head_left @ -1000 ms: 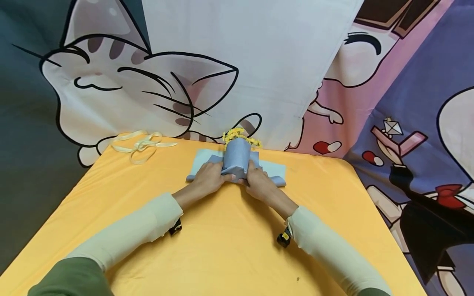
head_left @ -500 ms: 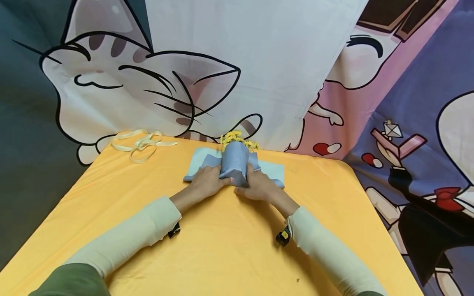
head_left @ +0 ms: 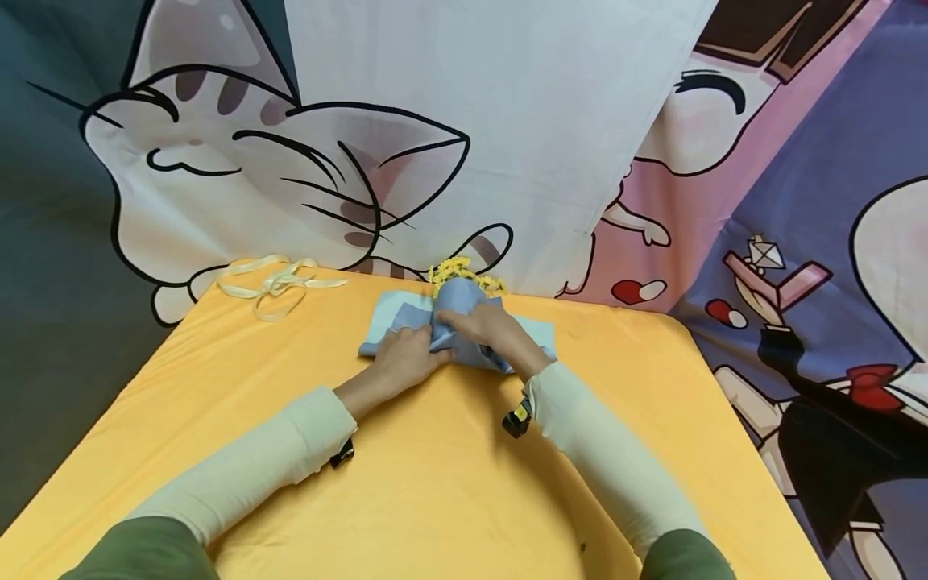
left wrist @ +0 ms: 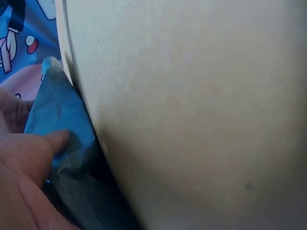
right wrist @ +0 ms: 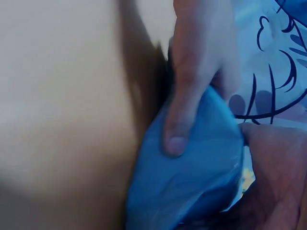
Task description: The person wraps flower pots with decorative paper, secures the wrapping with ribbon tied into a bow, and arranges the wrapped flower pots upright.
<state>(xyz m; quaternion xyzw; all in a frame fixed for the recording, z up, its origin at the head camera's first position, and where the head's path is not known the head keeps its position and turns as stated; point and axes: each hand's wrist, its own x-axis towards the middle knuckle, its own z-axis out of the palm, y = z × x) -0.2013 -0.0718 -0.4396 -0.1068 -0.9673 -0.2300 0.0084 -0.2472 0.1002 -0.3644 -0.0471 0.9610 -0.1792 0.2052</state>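
Note:
A bunch of yellow flowers [head_left: 453, 270] lies at the far side of the table, heads toward the backdrop. Blue-grey wrapping paper [head_left: 458, 296] is rolled round its stems, with wider blue and pale aqua sheets [head_left: 391, 308] spread flat below. At the roll's left side my left hand [head_left: 404, 354] grips the paper near its lower end, the thumb on top in the right wrist view. Across the roll from the right, my right hand [head_left: 489, 324] holds the paper with its thumb on the roll. The stems are hidden inside.
A tied pale yellow ribbon [head_left: 283, 280] lies at the table's back left corner. A cartoon-printed cloth backdrop [head_left: 536, 145] rises right behind the yellow table [head_left: 406, 499].
My right hand has moved from the lower right edge of the paper up and left onto the roll. The paper's right flap has folded over. My left hand stays nearly in place.

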